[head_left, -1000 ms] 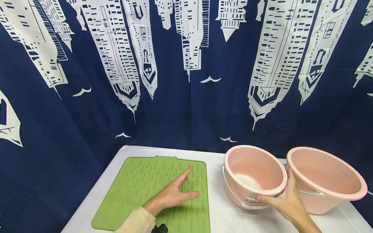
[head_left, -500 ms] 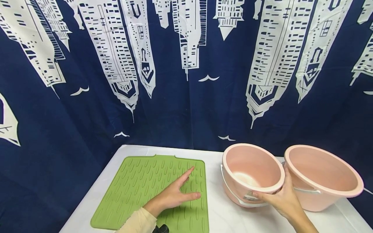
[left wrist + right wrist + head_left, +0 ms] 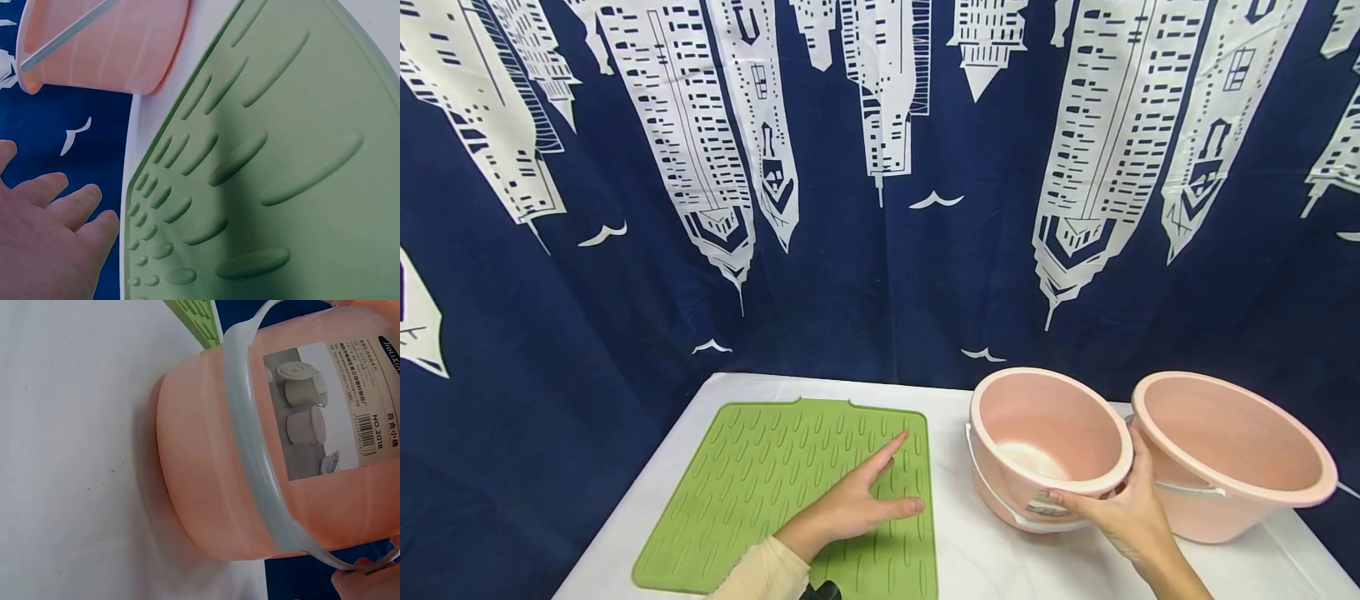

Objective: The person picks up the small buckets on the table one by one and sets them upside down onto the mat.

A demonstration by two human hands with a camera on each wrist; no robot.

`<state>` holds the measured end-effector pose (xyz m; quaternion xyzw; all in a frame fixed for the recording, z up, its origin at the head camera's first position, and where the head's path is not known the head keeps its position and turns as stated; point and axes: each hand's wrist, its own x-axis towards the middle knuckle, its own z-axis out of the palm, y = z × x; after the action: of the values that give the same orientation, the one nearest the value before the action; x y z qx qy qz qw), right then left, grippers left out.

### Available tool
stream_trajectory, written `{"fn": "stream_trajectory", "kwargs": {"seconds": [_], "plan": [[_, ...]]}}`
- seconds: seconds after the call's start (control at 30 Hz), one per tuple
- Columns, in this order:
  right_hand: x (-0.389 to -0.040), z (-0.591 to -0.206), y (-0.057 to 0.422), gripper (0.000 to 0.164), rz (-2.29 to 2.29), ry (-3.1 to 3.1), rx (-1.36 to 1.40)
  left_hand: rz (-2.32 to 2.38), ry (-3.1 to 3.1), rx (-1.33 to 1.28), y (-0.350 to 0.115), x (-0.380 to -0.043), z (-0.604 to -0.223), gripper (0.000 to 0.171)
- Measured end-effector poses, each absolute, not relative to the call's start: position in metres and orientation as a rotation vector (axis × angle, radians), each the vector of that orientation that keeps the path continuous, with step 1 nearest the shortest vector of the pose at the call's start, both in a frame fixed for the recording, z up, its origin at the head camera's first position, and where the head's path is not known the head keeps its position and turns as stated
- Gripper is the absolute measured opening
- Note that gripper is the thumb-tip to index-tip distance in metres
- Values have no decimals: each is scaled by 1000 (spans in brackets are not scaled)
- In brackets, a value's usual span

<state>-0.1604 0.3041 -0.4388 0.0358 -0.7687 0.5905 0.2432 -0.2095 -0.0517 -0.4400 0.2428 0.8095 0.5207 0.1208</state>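
A small pink bucket (image 3: 1052, 433) stands upright on the table, its white handle (image 3: 250, 437) hanging down its side. My right hand (image 3: 1123, 517) holds that bucket below the rim, thumb on the near side and fingers on the right side, partly hidden. A printed label (image 3: 365, 394) with a barcode shows on its wall in the right wrist view. My left hand (image 3: 850, 504) is held over a green ridged mat (image 3: 760, 475), fingers extended and thumb apart, holding nothing. In the left wrist view its fingers (image 3: 81, 200) are spread a little.
A larger pink bucket (image 3: 1232, 442) with a white handle stands close to the right of the small one. The white tabletop (image 3: 955, 533) shows between the mat and the buckets. Behind the table hangs a dark blue curtain (image 3: 850, 308) with white building prints.
My left hand has shifted slightly to the right over the mat. The head view has moved a little; my right hand keeps its hold on the small bucket.
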Motion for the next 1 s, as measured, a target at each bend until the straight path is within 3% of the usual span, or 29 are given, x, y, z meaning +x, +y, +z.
{"fn": "stream_trajectory", "kwargs": {"seconds": [0.67, 1.0], "plan": [[-153, -435, 289, 131, 1719, -2246, -12, 1573, 2307, 728, -40, -207, -441, 95], [-150, -438, 279, 125, 1868, -2168, -5, 1623, 2246, 753, -25, -206, -447, 115]]}}
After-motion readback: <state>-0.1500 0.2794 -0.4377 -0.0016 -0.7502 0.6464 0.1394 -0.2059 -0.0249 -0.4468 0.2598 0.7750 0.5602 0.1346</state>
